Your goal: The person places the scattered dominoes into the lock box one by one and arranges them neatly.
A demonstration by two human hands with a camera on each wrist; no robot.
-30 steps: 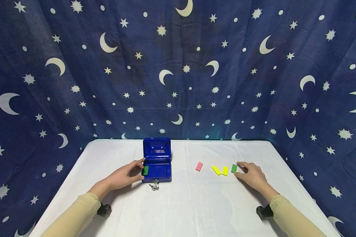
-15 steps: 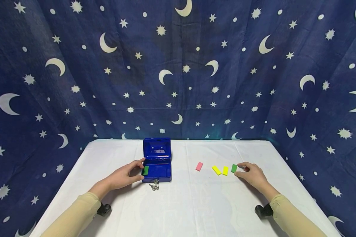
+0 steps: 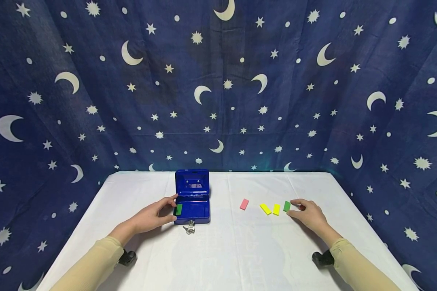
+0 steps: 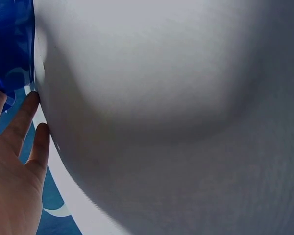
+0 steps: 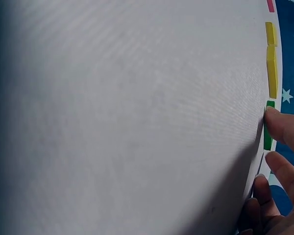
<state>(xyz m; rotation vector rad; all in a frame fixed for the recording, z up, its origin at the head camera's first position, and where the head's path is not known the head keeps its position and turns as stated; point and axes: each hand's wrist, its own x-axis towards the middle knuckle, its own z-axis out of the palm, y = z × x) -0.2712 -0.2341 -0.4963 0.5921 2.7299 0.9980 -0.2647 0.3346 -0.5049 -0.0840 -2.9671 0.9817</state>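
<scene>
My left hand point(image 3: 150, 216) touches the left side of a blue cash box point(image 3: 191, 221), thumb near the front corner and forefinger near the hinge. The box's lid stands raised, and a green block point(image 3: 179, 209) lies inside at the left. In the left wrist view the fingers reach out straight beside the box point(image 4: 12, 44). At the right, my right hand point(image 3: 310, 216) has its thumb and forefinger at the two ends of another green block point(image 3: 287, 206) on the table. The right wrist view shows the thumb partly covering that block point(image 5: 268, 139).
Two yellow blocks point(image 3: 265, 209) and a pink block point(image 3: 244, 204) lie between the box and my right hand. Small keys point(image 3: 190, 228) hang at the box's front lock. A white cloth covers the table point(image 3: 218, 258); a starry blue curtain point(image 3: 218, 121) closes off the back and sides.
The right forefinger has shifted slightly toward me at the green block. The left hand, the box and the blocks keep their places.
</scene>
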